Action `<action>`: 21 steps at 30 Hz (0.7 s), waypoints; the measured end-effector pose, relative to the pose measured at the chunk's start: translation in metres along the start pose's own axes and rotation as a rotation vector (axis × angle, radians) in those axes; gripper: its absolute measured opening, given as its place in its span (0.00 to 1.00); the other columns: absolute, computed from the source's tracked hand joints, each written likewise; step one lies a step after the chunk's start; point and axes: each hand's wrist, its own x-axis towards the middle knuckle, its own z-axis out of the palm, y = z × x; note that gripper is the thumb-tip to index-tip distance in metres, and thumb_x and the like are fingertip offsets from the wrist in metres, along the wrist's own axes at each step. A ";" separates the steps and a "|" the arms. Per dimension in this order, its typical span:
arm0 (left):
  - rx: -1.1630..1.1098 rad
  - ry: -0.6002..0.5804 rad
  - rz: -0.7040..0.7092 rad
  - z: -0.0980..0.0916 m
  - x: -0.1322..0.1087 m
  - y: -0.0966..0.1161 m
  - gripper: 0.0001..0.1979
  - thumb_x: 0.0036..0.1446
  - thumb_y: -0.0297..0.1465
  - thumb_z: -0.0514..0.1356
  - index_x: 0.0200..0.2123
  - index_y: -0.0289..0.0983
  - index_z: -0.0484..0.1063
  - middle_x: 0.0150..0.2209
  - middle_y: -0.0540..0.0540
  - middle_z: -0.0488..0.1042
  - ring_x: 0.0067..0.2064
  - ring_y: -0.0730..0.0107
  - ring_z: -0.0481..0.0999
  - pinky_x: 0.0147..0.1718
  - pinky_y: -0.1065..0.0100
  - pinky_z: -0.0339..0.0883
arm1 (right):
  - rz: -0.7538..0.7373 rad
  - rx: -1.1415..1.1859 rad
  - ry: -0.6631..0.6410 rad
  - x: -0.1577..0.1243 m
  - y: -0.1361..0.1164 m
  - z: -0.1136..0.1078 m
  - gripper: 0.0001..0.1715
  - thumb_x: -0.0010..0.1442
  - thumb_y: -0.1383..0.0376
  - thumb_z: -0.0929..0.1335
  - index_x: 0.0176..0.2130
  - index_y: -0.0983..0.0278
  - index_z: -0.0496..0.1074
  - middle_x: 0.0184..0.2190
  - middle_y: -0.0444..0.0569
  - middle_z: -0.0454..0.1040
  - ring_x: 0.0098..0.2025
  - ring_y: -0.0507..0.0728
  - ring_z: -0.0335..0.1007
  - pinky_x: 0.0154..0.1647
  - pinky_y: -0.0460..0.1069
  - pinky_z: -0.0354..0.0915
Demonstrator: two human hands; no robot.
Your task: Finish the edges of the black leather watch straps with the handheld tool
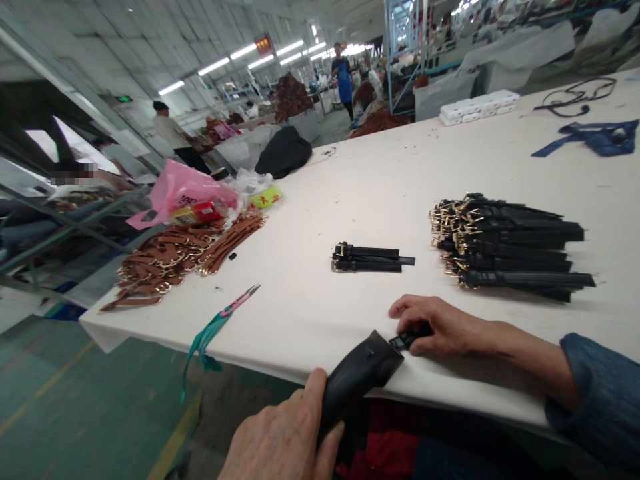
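My left hand (285, 437) is wrapped round the handle of a black hand tool (357, 370) at the table's near edge. My right hand (440, 327) lies on the white table (380, 180) with its fingers pinching a small black strap piece (407, 338) at the tool's tip. A small bundle of black buckled straps (370, 258) lies just beyond my right hand. A large stack of black straps with gold buckles (505, 247) sits to the right.
Brown straps (175, 257), a pink plastic bag (183, 190) and small packets lie at the left. Pink thread snips with a green ribbon (225, 317) rest near the table edge. White boxes (477, 107), blue fabric (595, 137) and a black cord lie far back. People stand in the background.
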 end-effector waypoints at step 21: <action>-0.009 0.290 0.044 -0.001 0.010 0.003 0.15 0.57 0.35 0.45 0.47 0.39 0.58 0.35 0.43 0.74 0.39 0.51 0.73 0.37 0.52 0.65 | 0.124 0.063 0.043 0.003 -0.006 0.002 0.11 0.39 0.73 0.71 0.28 0.64 0.73 0.37 0.44 0.68 0.34 0.50 0.64 0.33 0.45 0.59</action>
